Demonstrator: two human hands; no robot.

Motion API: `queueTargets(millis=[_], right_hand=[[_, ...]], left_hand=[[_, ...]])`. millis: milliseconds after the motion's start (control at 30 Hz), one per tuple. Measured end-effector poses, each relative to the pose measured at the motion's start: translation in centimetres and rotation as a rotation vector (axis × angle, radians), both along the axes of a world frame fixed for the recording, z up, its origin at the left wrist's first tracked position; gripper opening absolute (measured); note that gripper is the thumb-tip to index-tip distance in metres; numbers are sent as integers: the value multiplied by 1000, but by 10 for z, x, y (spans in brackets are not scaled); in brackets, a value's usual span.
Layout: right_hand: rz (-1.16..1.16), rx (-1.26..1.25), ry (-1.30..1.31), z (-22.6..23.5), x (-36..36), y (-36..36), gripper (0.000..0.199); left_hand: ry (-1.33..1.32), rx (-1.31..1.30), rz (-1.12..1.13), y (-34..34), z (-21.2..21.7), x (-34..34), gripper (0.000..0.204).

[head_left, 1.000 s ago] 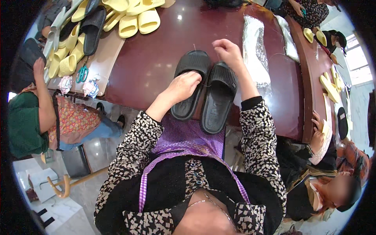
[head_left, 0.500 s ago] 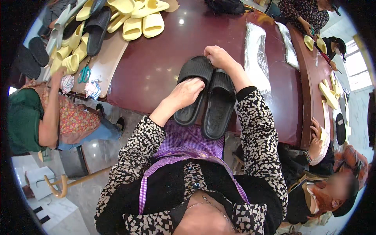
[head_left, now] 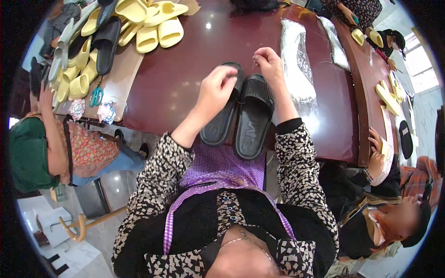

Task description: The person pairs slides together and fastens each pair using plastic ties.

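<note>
Black ribbed slippers [head_left: 252, 132], glossy table [head_left: 183, 88] | left hand [head_left: 216, 90]: blurred, cannot tell | right hand [head_left: 272, 69]: pinched, contents unclear

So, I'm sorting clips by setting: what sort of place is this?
Probably a small slipper workshop: yellow slippers are heaped at the left, a pair of black slippers sits at the edge of the dark red table, and plastic-wrapped white bundles lie on it.

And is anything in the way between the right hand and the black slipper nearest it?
Nothing visible blocks the right hand from the right slipper. The left hand is over the left slipper; the plastic-wrapped bundle lies right of the gap.
</note>
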State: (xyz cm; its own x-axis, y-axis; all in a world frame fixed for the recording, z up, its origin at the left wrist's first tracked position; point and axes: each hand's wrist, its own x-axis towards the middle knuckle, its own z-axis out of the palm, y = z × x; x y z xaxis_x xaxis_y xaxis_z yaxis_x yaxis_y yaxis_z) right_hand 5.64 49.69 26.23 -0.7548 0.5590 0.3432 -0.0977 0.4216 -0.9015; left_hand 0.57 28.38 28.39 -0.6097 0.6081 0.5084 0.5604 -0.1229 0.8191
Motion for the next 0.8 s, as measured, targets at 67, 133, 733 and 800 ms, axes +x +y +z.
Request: queueTargets(millis=[67,133,733,800], right_hand=[[56,-110,64,3,1,-11,7],[71,-172,176,6,3,-19,7],[-75,-236,124,3,27,-30,11],[-145,-88,55,7,31,-33,11]], left_hand=[[-154,-24,-63,27,7,-14,21],[-305,-45,-129,53,4,-31,20],[-819,-45,-289,74,-20,-34,10],[-831,-34,-301,74,-22,-35,10]])
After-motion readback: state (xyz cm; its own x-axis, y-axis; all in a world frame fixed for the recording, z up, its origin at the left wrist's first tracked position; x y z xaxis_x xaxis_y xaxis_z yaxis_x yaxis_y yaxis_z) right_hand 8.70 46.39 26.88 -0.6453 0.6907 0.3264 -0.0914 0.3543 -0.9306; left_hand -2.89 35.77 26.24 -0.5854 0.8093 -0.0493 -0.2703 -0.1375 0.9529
